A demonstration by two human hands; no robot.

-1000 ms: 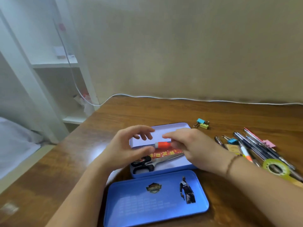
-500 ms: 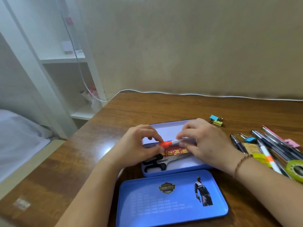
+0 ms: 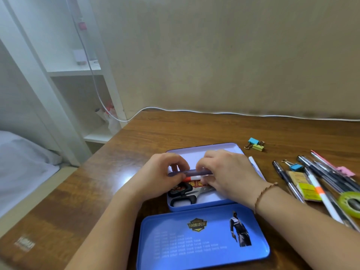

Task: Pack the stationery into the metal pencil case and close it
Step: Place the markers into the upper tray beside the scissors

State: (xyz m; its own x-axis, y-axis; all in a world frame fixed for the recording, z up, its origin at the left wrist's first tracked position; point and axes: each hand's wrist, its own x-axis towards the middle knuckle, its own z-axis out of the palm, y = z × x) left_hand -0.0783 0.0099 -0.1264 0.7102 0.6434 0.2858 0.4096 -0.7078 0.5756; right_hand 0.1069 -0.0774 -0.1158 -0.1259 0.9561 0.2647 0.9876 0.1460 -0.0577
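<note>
Both hands are held together over the open pencil case [image 3: 206, 206], which lies on the bench [image 3: 155, 133] directly beneath them. The left hand [image 3: 155, 178] and the right hand [image 3: 228, 172] are each closed on one end of a dark pen [image 3: 190, 173], which is kept level and lengthwise, presumably so that it can be laid flat along the tray. Just below the pen, between the fingertips, an orange-and-white marker [image 3: 191, 178] is seen already inside. A pair of black-handled scissors [image 3: 183, 199] lies in the tray on the near side of the hands, beside a red printed item that is mostly hidden. The lid [image 3: 202, 236] rests printed face up, nearer the person than both hands, detached, apparently to leave the tray unobstructed. To the right of the right hand, unpacked stationery is spread: a bundle of pens [image 3: 327, 178], a roll of green tape [image 3: 350, 204], binder clips [image 3: 255, 144] farther away, and a white pen [image 3: 255, 165] just beside the case. Packing is judged to be at an early stage, and the lid is not yet fitted.
</note>
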